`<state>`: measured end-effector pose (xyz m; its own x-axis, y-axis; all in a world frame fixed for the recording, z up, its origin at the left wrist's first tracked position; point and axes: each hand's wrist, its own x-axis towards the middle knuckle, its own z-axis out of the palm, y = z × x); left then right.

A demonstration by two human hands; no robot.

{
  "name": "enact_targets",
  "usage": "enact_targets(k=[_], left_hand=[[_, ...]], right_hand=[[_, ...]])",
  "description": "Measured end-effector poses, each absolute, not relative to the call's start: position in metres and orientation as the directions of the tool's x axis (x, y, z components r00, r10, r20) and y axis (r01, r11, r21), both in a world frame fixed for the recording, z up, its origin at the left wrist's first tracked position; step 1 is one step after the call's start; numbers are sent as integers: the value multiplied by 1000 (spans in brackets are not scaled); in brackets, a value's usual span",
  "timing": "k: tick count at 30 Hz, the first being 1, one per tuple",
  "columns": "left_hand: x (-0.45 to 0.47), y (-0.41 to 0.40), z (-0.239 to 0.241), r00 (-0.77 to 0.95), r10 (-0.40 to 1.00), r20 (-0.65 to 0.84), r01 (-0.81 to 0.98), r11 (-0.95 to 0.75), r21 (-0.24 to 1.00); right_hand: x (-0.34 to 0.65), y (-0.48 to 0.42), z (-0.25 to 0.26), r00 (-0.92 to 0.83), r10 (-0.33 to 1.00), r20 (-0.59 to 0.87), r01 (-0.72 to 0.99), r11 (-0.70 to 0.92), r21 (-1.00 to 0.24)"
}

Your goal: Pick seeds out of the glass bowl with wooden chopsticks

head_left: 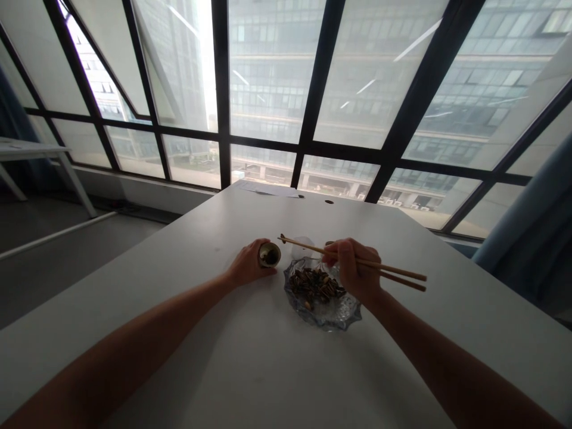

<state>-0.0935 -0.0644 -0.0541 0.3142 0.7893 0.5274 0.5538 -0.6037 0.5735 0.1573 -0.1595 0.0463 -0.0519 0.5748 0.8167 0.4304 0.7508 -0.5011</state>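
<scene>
My left hand (pixel 251 262) is wrapped round a small cup (pixel 269 254) at the table's middle, its mouth tilted toward me. Something dark lies inside the cup. In my right hand (pixel 355 268) is a pair of wooden chopsticks (pixel 393 272), pointing left. Their tips pinch a small dark piece, close to the cup's upper right and apart from it. Below the chopsticks sits a scalloped clear glass plate (pixel 333 319) with a heap of brown, seed-like pieces (pixel 315 285). My right hand hides part of the plate's right side.
Behind the plate stands a small whitish translucent container (pixel 302 246), and a round dark-rimmed thing is partly hidden by my right hand. Paper sheets (pixel 268 189) lie at the white table's far edge, by the windows. A blue curtain (pixel 531 214) hangs at right.
</scene>
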Motion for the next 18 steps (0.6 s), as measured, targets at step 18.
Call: enact_targets(k=[18], left_hand=[[-58, -46, 6, 281, 854, 438, 733, -486, 476]], right_hand=[[231, -130, 25, 375, 692, 617, 329, 523, -786]])
